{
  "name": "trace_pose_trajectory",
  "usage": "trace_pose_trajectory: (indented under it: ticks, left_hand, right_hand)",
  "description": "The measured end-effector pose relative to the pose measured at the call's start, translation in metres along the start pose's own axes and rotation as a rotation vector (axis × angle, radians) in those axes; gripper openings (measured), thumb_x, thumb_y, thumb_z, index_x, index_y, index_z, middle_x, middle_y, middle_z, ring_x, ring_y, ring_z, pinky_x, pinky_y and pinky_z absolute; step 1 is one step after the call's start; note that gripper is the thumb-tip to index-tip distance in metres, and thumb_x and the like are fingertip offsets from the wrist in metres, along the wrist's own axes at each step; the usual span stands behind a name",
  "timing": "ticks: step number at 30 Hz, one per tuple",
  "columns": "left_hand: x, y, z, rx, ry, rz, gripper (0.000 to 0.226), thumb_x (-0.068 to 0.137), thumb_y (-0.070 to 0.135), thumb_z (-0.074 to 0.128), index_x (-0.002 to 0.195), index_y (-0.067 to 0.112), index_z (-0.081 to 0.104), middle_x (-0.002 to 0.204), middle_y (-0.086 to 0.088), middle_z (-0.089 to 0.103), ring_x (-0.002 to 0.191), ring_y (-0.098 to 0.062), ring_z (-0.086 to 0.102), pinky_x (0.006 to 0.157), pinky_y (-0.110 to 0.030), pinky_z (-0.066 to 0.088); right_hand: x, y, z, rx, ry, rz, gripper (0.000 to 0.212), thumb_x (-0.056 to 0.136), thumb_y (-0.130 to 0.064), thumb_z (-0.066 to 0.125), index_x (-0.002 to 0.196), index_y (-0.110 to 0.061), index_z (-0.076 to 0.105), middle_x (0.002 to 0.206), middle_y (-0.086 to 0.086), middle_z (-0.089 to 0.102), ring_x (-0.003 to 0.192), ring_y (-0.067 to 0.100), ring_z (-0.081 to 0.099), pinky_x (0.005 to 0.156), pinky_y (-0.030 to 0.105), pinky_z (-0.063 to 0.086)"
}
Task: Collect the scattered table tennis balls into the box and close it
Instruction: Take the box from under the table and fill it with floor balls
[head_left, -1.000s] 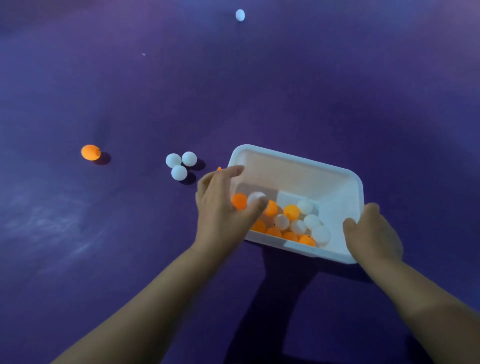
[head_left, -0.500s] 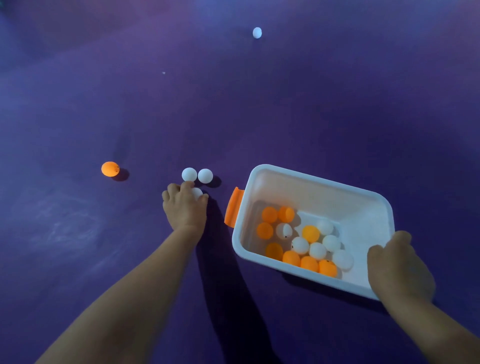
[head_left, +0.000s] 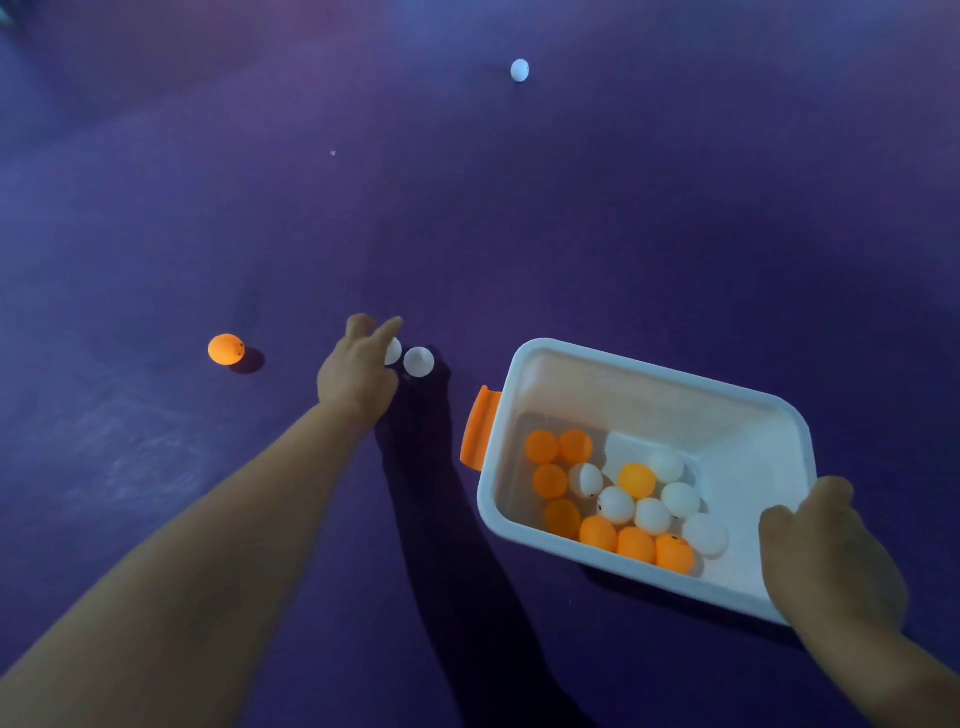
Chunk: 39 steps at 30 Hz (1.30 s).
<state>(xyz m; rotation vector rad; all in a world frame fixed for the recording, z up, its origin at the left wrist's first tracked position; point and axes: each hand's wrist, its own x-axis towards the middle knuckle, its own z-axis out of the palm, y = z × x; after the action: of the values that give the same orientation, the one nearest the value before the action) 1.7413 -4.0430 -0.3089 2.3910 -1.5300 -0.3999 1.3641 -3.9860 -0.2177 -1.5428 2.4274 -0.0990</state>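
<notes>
reaching, left hand (head_left: 358, 374) seemingly touches white ball (head_left: 394, 352); right hand (head_left: 831, 551) grips box (head_left: 649, 366).

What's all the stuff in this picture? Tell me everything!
white box: one, white, open, right of centre.
orange latch: one, orange, box's left end.
orange balls: about eight, orange, inside box.
white balls: about six, white, inside box.
loose white balls: two, white, centre, side by side.
far white ball: one, white, top.
loose orange ball: one, orange, left.
purple surface: one, purple, under everything.
left hand: one, over a loose white ball.
right hand: one, grips box corner.
</notes>
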Motion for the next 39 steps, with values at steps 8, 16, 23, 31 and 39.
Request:
trace_pose_trajectory:
  ticks: [8, 16, 23, 31, 39]
  left_hand:
    - [-0.003, 0.022, -0.025, -0.605, 0.181, -0.422, 0.028, 0.089, 0.031, 0.046, 0.110, 0.014, 0.051, 0.096, 0.002, 0.059, 0.083, -0.021, 0.056, 0.069, -0.035, 0.043]
    - [-0.107, 0.136, -0.056, -0.724, -0.183, 0.385, 0.057, 0.077, 0.043, 0.068, 0.129, 0.030, 0.047, 0.096, 0.014, 0.058, 0.089, -0.002, 0.058, 0.075, -0.021, 0.051]
    - [-0.127, 0.149, -0.042, -0.648, -0.310, 0.515, 0.058, 0.086, 0.020, 0.057, 0.138, 0.028, 0.033, 0.130, 0.014, 0.047, 0.117, 0.004, 0.039, 0.094, -0.016, 0.036]
    - [-0.036, 0.088, -0.024, -0.754, 0.221, -0.128, 0.037, 0.090, 0.008, 0.048, 0.125, 0.019, 0.051, 0.118, 0.003, 0.055, 0.109, -0.012, 0.049, 0.096, -0.036, 0.047]
    - [-0.005, 0.042, 0.024, -0.075, -0.105, 0.019, 0.030, 0.090, 0.009, 0.051, 0.119, 0.013, 0.058, 0.128, -0.010, 0.049, 0.123, -0.030, 0.037, 0.094, -0.039, 0.039]
  right_hand:
    - [0.001, -0.003, 0.001, -0.027, 0.019, 0.004, 0.011, 0.093, -0.015, 0.037, 0.090, -0.004, 0.035, 0.067, 0.011, 0.050, 0.053, 0.028, 0.049, 0.047, 0.027, 0.030]
    - [0.001, -0.004, 0.001, -0.044, 0.002, 0.008, 0.008, 0.094, -0.015, 0.036, 0.093, -0.008, 0.033, 0.072, 0.007, 0.048, 0.057, 0.026, 0.048, 0.047, 0.027, 0.028]
    - [0.002, 0.002, 0.000, -0.044, 0.006, 0.015, 0.006, 0.094, -0.014, 0.036, 0.091, -0.009, 0.035, 0.072, 0.007, 0.050, 0.056, 0.024, 0.048, 0.046, 0.027, 0.028]
    - [0.004, 0.002, 0.002, -0.036, 0.019, 0.023, 0.006, 0.093, -0.011, 0.035, 0.090, -0.007, 0.036, 0.068, 0.008, 0.049, 0.053, 0.024, 0.046, 0.046, 0.026, 0.026]
    - [0.002, 0.005, -0.002, -0.037, 0.010, -0.009, 0.017, 0.096, -0.023, 0.039, 0.088, -0.009, 0.035, 0.065, 0.006, 0.050, 0.051, 0.023, 0.047, 0.045, 0.027, 0.029]
